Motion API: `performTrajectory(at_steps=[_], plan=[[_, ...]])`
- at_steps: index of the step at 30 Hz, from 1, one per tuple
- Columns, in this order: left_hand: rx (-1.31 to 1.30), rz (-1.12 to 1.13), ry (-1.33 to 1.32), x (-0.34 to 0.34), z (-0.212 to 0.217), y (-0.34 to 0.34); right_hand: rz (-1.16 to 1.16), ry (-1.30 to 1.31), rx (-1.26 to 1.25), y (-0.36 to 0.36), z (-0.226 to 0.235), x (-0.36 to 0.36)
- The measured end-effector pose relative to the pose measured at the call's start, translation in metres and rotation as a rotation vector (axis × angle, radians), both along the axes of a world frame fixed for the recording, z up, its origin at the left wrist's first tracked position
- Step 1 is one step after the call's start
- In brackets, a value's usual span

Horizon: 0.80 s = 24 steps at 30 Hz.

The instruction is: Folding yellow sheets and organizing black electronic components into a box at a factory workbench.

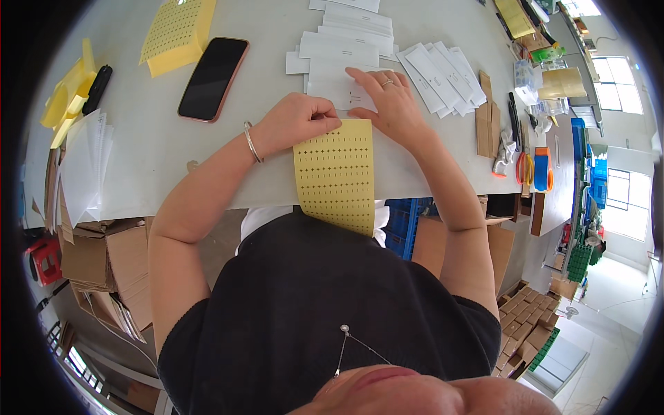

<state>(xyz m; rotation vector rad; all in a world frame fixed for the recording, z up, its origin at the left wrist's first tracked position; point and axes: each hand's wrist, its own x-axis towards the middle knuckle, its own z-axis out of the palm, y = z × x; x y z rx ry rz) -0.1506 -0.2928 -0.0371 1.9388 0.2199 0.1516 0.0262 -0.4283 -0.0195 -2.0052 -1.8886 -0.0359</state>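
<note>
A yellow sheet of small printed labels (335, 169) hangs over the table's near edge toward my body. Curled at its top left corner, my left hand (299, 123) pinches the sheet between thumb and fingers; a bangle circles that wrist. My right hand (393, 104) lies just beyond the sheet's top right corner with its fingers apart. It touches a white paper slip (325, 81), the nearest of an overlapping row of slips running away from me. Whether a loose label sits at my left fingertips is too small to tell.
Fanned white slips (443, 79) lie right of the row. A phone (214, 79) and a stack of yellow label sheets (181, 31) are at the left. Scissors (524, 169), an orange and blue tape roll (543, 169) and folded cardboard (487, 121) lie at the right. Cardboard boxes (111, 259) stand below the table.
</note>
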Motion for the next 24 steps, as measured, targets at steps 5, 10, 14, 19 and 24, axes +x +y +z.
performTrajectory(at_steps=[5,10,14,19,24], plan=[[-0.032,-0.002,0.032,-0.001,0.002,-0.003,0.073,-0.139,-0.009,-0.007,-0.001,0.004],[-0.025,0.051,-0.004,-0.001,-0.001,-0.001,-0.214,-0.2,0.098,-0.032,0.001,0.043],[-0.04,0.043,0.008,0.003,-0.005,-0.003,-0.435,-0.217,0.095,-0.046,0.002,0.071],[-0.042,0.068,0.063,0.0,-0.004,-0.003,0.047,0.095,0.214,-0.021,0.012,-0.008],[-0.072,0.083,0.016,0.001,-0.004,-0.005,0.177,0.019,0.274,-0.009,-0.002,-0.021]])
